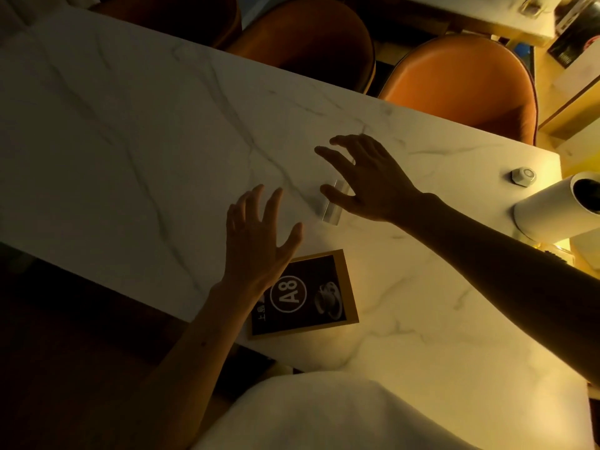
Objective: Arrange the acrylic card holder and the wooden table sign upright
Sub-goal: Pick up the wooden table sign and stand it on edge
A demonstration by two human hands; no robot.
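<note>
The wooden table sign (319, 298) lies flat near the front edge of the marble table (130, 141), its dark face marked "A8" turned up. My left hand (256, 241) hovers over its far left corner, fingers spread, holding nothing. The clear acrylic card holder (332, 209) lies on the table just beyond the sign, hard to make out. My right hand (367, 180) is spread above it, thumb close to its left end; whether the hand touches it I cannot tell.
A white cylindrical lamp (558, 206) and a small hexagonal call button (522, 177) stand at the table's right end. Orange chairs (467, 79) line the far side. A white cloth (341, 414) covers my lap at the bottom.
</note>
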